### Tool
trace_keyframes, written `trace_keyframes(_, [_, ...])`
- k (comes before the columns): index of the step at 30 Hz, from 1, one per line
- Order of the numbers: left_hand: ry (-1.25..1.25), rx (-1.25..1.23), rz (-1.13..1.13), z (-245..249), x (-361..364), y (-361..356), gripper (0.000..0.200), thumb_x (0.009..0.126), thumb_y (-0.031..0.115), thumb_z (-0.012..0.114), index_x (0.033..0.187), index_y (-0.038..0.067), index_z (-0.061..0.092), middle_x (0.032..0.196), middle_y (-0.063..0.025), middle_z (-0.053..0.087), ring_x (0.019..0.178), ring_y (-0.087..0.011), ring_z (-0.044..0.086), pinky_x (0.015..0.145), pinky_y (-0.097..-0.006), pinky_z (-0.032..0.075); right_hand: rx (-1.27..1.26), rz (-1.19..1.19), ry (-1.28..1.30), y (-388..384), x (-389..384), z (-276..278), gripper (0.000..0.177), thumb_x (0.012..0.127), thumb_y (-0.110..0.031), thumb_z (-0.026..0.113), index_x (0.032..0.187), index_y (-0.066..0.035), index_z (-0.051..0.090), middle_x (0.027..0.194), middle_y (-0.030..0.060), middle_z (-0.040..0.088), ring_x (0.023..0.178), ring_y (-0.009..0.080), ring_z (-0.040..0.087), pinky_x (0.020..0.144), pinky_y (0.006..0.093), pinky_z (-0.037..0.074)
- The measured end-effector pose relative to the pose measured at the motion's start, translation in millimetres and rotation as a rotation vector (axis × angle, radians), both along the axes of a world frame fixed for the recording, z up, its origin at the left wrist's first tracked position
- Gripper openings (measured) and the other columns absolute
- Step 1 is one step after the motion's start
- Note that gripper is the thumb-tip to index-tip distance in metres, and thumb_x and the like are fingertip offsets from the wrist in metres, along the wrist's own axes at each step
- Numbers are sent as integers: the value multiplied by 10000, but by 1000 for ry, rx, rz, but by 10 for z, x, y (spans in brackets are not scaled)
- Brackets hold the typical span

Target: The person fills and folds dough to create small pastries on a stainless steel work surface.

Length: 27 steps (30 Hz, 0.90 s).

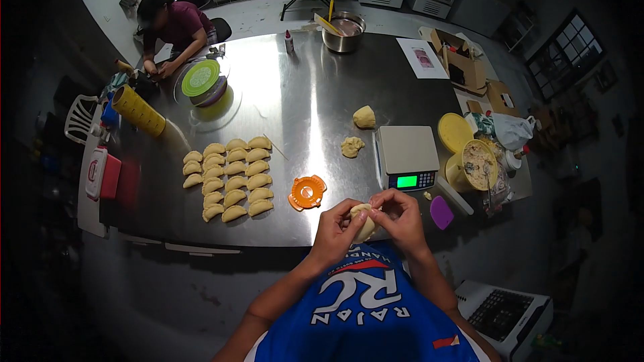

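Between both hands, close to my chest at the table's near edge, is a pale dough dumpling (364, 226). My left hand (335, 228) grips its left side, the thumb laid over the dough. With thumb and fingers, my right hand (399, 219) pinches its upper right edge. To the left of my hands lies an orange dumpling mold (308, 192), opened flat. Beyond them sit a smooth dough ball (364, 117) and a rougher dough lump (352, 147). Rows of folded dumplings (235, 182) with crimped edges cover the table farther left.
A kitchen scale (407, 154) with a lit green display stands right of the dough, near a purple scraper (441, 212) and a yellow tub of filling (473, 166). A steel pot (343, 32) is at the far edge. Another person (178, 27) sits at the far left.
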<state>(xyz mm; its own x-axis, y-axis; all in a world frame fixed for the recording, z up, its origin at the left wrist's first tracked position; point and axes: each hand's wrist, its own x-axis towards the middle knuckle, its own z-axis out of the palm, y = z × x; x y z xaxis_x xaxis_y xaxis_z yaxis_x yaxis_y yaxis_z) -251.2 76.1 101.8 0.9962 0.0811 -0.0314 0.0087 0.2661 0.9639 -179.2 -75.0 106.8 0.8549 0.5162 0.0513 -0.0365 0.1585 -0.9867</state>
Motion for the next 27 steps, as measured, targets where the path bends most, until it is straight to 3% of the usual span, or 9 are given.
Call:
trace_keyframes(5, [-41,69,11,11,9,1,236,948,184,571,1042,-30,599,833,-49,637,741,-54,583,645,-198,481,-24,65,248,-43,100,6,128,818,-22,701,930,5,647,912,65,644,853,113,612,798,257,498])
trace_keyframes(10, [14,172,-7,7,34,50,204,936,181,591,969,-21,599,805,-21,600,709,-52,552,636,-206,449,-324,-28,-263,-17,83,84,115,781,-62,737,837,24,685,774,69,687,682,74,608,666,207,484])
trace_keyframes(16, [59,140,-8,-75,68,27,199,939,199,596,937,0,585,775,-9,577,689,-39,532,614,-198,441,-488,-4,-328,-31,120,89,130,781,-86,737,821,27,686,737,63,677,673,70,610,655,221,494])
trace_keyframes(20, [60,108,5,-103,76,36,192,942,188,589,950,-3,582,786,-17,585,703,-46,542,618,-203,446,-339,42,-221,-2,112,97,157,784,-70,735,897,22,679,787,59,676,699,70,607,691,217,504])
trace_keyframes(22, [49,-39,59,-107,89,30,183,943,176,582,938,-7,583,804,-25,598,722,-57,559,633,-207,455,-203,44,-29,-21,98,168,201,792,-39,722,973,20,655,864,61,671,770,88,625,744,230,513])
trace_keyframes(27, [50,-60,25,-148,109,48,179,943,161,576,946,-17,591,829,-38,615,736,-69,575,659,-215,468,-160,63,25,-100,131,-1,218,787,-18,719,986,23,639,905,61,663,810,100,630,771,241,512])
